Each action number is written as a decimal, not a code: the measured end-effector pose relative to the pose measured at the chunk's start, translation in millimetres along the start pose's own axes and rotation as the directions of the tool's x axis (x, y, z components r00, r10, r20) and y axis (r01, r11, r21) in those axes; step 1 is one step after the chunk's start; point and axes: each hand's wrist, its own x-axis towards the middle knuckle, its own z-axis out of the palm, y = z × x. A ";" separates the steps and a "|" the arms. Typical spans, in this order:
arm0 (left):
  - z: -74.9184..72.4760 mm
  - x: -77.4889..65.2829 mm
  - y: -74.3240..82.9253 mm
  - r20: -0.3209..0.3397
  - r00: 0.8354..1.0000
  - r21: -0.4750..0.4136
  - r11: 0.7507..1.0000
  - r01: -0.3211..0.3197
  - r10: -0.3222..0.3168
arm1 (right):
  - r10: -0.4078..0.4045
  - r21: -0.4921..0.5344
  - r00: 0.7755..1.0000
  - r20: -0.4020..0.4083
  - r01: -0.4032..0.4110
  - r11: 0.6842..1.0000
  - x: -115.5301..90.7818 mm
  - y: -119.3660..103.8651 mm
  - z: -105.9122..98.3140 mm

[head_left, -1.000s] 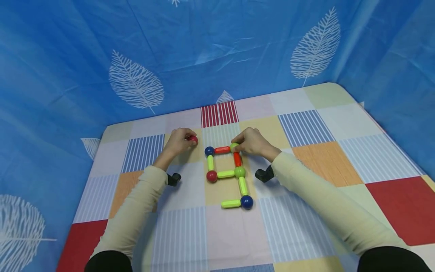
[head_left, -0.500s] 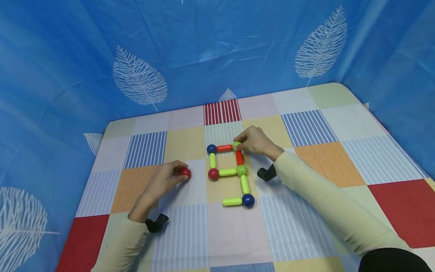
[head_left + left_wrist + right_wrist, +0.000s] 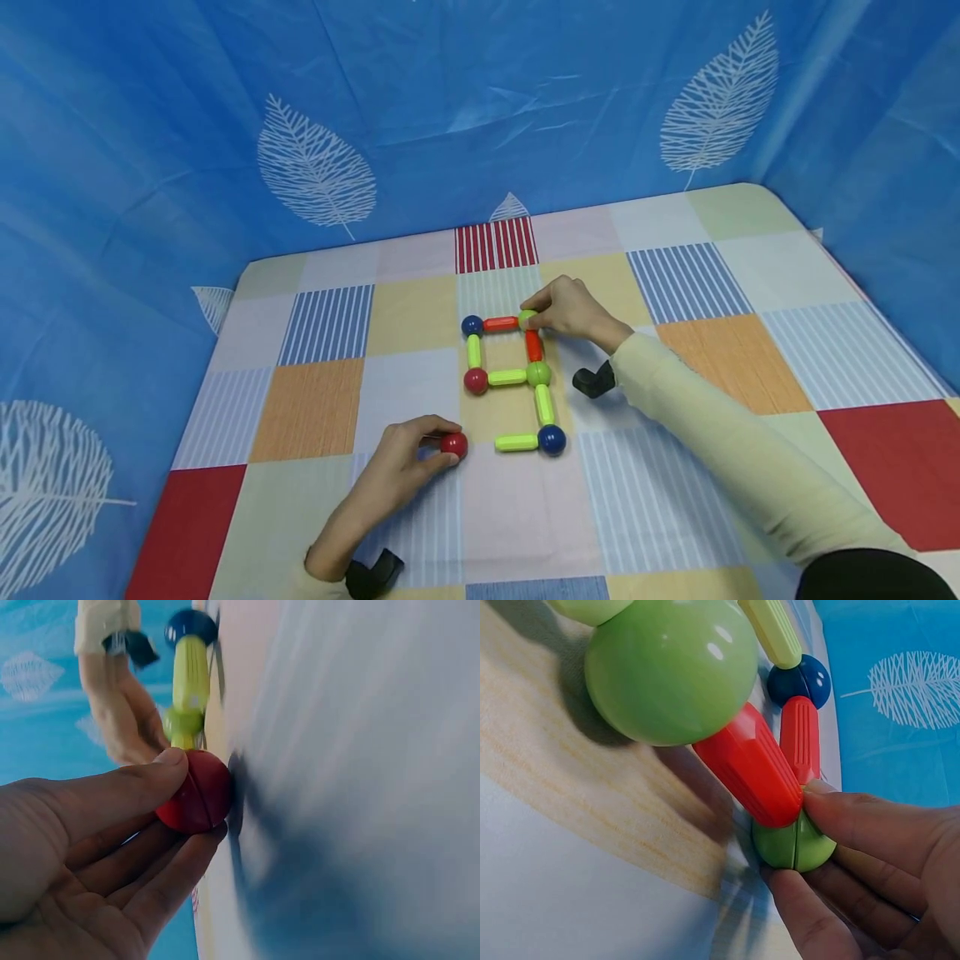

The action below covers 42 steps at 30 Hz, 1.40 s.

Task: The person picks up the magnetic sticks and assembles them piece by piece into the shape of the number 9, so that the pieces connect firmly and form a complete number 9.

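Observation:
Between thumb and fingers, my left hand pinches a loose red ball, close to the cloth and left of the free end of a yellow-green rod. That rod joins a blue ball at the near end of a figure of magnetic balls and rods. My right hand pinches the figure's far-right green ball, where two red rods meet. Another blue ball, a red ball and a second green ball form the other corners of a closed square.
A patchwork-patterned cloth covers the table. Blue curtains with white leaf prints hang behind and at the sides. Black wrist mounts sit at both wrists, above the cloth.
My left hand has carried the red ball towards me, then right, from beside the figure's far end to its near end. My right hand stays at the green ball. The head view shifts slightly.

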 end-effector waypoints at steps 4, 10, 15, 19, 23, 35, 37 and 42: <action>12.3 3.6 5.2 0.019 0.999 -0.045 0.998 -0.043 0.044 | -0.002 0.002 1.000 -0.003 0.002 1.000 0.9 1.0 1.0; 21.2 10.2 8.5 0.051 0.997 -0.084 0.995 -0.057 0.061 | 0.002 0.002 1.000 -0.005 -0.002 1.000 1.1 1.0 1.3; 22.9 12.6 10.0 0.059 0.996 -0.081 0.995 -0.066 0.071 | -0.006 0.002 1.000 -0.001 0.006 1.000 0.2 -0.7 0.7; 20.9 12.9 9.5 0.068 0.995 -0.080 0.994 -0.071 0.077 | -0.001 0.001 1.000 -0.004 0.001 1.000 0.8 -1.4 0.8; 16.7 12.8 6.9 0.046 0.996 -0.068 0.995 -0.078 0.081 | -0.002 0.001 1.000 0.000 0.002 1.000 1.5 -1.2 1.4; 19.0 10.9 8.9 0.066 0.995 -0.072 0.995 -0.067 0.072 | -0.011 -0.012 1.000 -0.014 0.011 1.000 -0.1 0.2 0.8; 19.8 11.4 9.2 0.071 0.995 -0.067 0.996 -0.062 0.067 | -0.012 -0.014 1.000 -0.017 0.011 1.000 -0.1 0.8 1.2; 20.0 11.5 8.8 0.077 0.996 -0.057 0.997 -0.046 0.051 | -0.011 -0.003 1.000 -0.008 0.011 1.000 0.4 1.7 1.4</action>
